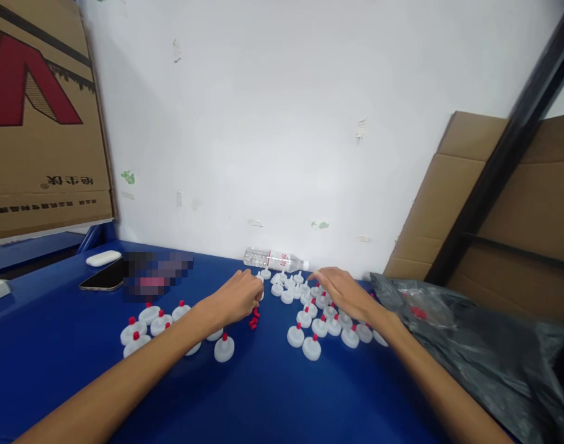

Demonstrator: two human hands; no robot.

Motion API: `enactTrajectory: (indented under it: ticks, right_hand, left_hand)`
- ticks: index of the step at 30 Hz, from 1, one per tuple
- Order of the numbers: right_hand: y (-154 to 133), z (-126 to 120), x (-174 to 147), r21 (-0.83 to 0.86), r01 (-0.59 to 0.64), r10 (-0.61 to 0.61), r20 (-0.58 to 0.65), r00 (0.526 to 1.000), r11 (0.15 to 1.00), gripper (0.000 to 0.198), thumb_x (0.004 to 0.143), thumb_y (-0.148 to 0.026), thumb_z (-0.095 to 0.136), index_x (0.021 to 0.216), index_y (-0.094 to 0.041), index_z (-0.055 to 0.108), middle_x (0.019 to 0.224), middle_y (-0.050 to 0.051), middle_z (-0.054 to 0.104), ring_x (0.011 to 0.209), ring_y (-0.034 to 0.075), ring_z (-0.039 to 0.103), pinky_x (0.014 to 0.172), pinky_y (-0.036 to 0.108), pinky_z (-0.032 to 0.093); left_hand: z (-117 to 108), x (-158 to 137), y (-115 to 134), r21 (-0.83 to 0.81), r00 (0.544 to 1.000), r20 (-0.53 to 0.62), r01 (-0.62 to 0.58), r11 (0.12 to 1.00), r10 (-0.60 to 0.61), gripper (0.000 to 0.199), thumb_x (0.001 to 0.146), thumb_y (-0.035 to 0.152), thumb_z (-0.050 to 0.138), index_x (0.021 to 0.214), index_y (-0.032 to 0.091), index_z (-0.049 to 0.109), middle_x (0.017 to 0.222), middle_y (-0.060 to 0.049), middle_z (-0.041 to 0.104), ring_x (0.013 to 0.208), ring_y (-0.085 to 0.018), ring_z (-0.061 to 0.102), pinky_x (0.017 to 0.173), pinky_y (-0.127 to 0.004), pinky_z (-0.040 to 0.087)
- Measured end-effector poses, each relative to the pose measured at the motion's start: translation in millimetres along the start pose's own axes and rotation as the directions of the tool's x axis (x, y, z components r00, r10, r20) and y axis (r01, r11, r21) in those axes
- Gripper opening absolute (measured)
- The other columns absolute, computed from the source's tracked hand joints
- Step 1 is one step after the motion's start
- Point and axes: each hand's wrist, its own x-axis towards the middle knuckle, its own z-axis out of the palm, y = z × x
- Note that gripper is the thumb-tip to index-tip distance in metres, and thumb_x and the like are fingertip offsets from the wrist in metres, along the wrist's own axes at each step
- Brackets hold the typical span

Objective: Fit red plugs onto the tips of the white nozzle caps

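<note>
The left hand (240, 296) curls beside red caps (253, 325); the right hand (341, 291) is over red-tipped lids (319, 327) on the bench (263, 394). I can't tell either grip's hold.

Left fingers (256, 286) seemingly curled, right fingers (323, 275) more extended.

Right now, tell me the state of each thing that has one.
Clear plastic bottle: lying, capped
Front spouted lids: mostly red-capped
Rear spouted lids: mostly uncapped
Red caps: loose, clustered
Smartphone: lying flat
Black plastic bag: crumpled
Left hand: fingers curled
Right hand: fingers extended
</note>
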Motion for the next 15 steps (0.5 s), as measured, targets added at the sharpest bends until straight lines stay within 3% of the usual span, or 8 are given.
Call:
enactTrajectory:
  ticks: [6, 8, 10, 12, 15]
  right_hand:
    - [-6.3, 19.2, -2.2, 0.054, -0.066, 0.057, 0.159, 0.986, 0.996, 0.066, 0.101, -0.059, 0.016, 0.116, -0.022, 0.068, 0.124, 0.008, 0.067, 0.135, 0.031, 0.043, 0.113, 0.049, 0.025]
    - [-6.5, 18.6, -1.6, 0.047, -0.041, 0.035, 0.123, 0.992, 0.998, 0.066, 0.102, -0.058, 0.015, 0.105, -0.021, 0.07, 0.114, 0.009, 0.07, 0.125, 0.03, 0.052, 0.109, 0.047, 0.031]
    - [-9.0, 14.0, -0.5, 0.021, 0.005, -0.006, 0.044, 0.999, 1.0, 0.065, 0.103, -0.054, 0.014, 0.09, -0.02, 0.068, 0.095, 0.009, 0.072, 0.102, 0.027, 0.063, 0.098, 0.042, 0.04]
    - [-12.9, 7.8, 0.3, -0.005, 0.037, -0.037, -0.035, 0.999, 0.999, 0.063, 0.104, -0.051, 0.015, 0.083, -0.02, 0.065, 0.081, 0.007, 0.07, 0.083, 0.024, 0.065, 0.086, 0.038, 0.044]
    - [-18.5, 1.5, 0.6, -0.028, 0.054, -0.057, -0.111, 0.992, 0.998, 0.057, 0.104, -0.047, 0.02, 0.087, -0.02, 0.067, 0.083, 0.007, 0.071, 0.081, 0.024, 0.066, 0.081, 0.036, 0.044]
  left_hand:
    - [9.2, 3.2, -2.9, 0.018, 1.0, -0.003, -0.025, 1.0, 0.025, 0.02, 0.077, 0.002, 0.055, 0.068, 0.018, 0.064, 0.072, -0.006, 0.068, 0.082, -0.024, 0.058, 0.067, -0.031, 0.037]
    - [9.2, 3.1, -3.1, 0.03, 1.0, -0.014, -0.01, 1.0, 0.01, 0.018, 0.077, 0.003, 0.057, 0.072, 0.018, 0.065, 0.074, -0.006, 0.068, 0.084, -0.025, 0.058, 0.068, -0.032, 0.037]
    - [9.4, 2.8, -4.1, 0.058, 1.0, -0.03, 0.011, 0.998, -0.009, 0.017, 0.077, 0.003, 0.058, 0.074, 0.018, 0.066, 0.076, -0.007, 0.068, 0.085, -0.026, 0.058, 0.068, -0.032, 0.038]
    - [10.8, 2.6, -6.5, 0.096, 0.999, -0.045, 0.019, 0.995, -0.015, 0.015, 0.078, 0.005, 0.059, 0.073, 0.017, 0.065, 0.08, -0.009, 0.068, 0.087, -0.027, 0.058, 0.07, -0.033, 0.039]
    - [14.8, 3.1, -11.2, 0.116, 0.999, -0.052, 0.01, 0.993, -0.004, 0.012, 0.079, 0.007, 0.061, 0.074, 0.017, 0.065, 0.085, -0.01, 0.068, 0.09, -0.028, 0.057, 0.074, -0.035, 0.04]
